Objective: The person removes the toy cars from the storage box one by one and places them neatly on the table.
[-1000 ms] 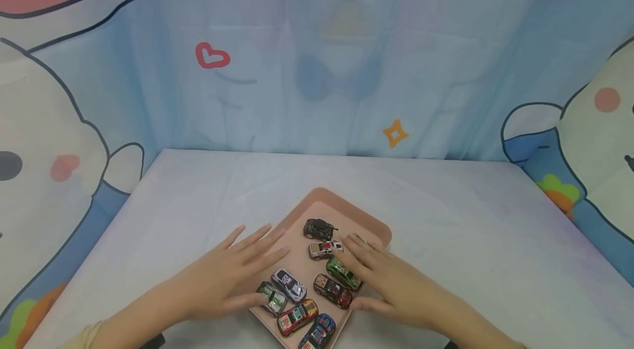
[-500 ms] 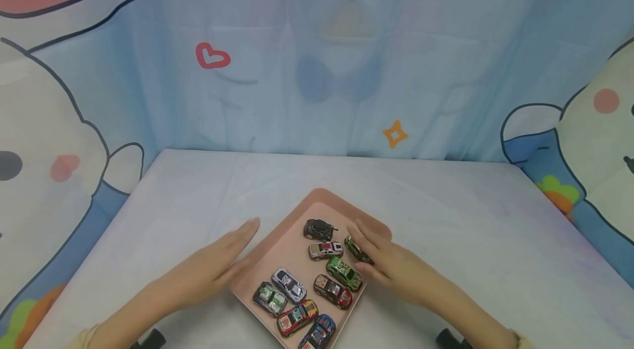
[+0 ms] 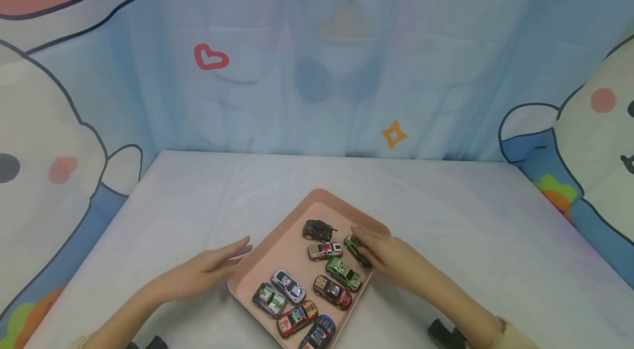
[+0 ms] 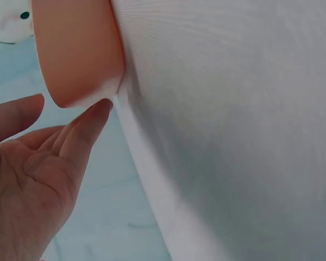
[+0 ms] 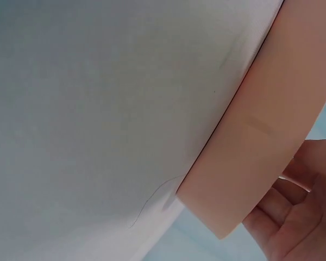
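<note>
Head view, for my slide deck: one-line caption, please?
Left hand and right hand flank a pink tray of toy cars on a table.

A pale-blue cloth backdrop (image 3: pixel 257 101) hangs beyond the far edge of the white counter (image 3: pixel 446 206), printed with a red heart (image 3: pixel 213 66) and an orange star (image 3: pixel 386 134). Large cartoon figures (image 3: pixel 39 112) flank the left and right edges; light is soft.
</note>
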`<state>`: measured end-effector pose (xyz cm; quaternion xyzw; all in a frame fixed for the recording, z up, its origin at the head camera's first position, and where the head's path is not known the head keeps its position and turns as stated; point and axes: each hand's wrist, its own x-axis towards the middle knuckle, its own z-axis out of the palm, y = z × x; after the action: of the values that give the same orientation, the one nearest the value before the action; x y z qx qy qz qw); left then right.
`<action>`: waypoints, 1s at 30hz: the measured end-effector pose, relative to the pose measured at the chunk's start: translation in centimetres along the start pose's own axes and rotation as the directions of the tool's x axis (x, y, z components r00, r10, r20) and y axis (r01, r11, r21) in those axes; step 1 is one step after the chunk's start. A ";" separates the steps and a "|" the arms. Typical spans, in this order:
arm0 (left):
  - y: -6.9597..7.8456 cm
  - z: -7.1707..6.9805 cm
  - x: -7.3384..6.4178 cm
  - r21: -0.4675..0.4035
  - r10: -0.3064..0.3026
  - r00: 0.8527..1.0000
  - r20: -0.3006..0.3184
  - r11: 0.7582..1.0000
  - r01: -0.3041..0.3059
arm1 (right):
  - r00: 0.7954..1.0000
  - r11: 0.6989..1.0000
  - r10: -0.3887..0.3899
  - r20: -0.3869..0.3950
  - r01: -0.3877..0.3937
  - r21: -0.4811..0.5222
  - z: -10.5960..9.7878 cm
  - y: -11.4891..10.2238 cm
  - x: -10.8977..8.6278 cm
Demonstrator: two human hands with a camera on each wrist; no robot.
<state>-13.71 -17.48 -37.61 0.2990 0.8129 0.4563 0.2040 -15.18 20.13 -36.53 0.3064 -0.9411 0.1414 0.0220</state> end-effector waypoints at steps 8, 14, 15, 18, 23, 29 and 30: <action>-0.2 -0.2 0.0 -0.194 -0.109 0.993 0.041 0.974 0.115 | 0.998 0.998 0.044 0.035 -0.042 -0.055 0.1 -0.4 1.0; -0.3 -0.3 0.0 -0.234 -0.113 0.991 0.065 0.964 0.125 | 0.996 0.992 0.076 0.044 -0.071 -0.109 0.4 -0.9 1.6; -0.3 -0.3 0.0 -0.237 -0.112 0.992 0.067 0.963 0.124 | 0.995 0.990 0.084 0.044 -0.078 -0.116 0.4 -0.9 1.7; -0.4 -0.3 0.0 -0.244 -0.115 0.991 0.070 0.961 0.129 | 0.994 0.987 0.098 0.049 -0.091 -0.131 0.5 -1.2 1.9; -0.4 -0.3 0.1 -0.246 -0.115 0.991 0.070 0.961 0.129 | 0.992 0.989 0.117 0.036 -0.113 -0.096 0.6 -1.1 2.2; -0.5 -0.3 0.1 -0.257 -0.109 0.992 0.067 0.959 0.123 | 0.991 0.992 0.130 0.036 -0.130 0.002 0.6 -0.2 2.5; -0.6 -0.2 0.1 -0.258 -0.106 0.992 0.068 0.959 0.120 | 0.991 0.991 0.130 0.039 -0.131 0.024 0.5 0.0 2.5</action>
<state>-14.11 -17.77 -37.97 0.2348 0.7556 0.5390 0.2889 -17.17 18.58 -36.74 0.2473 -0.9573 0.1494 -0.0090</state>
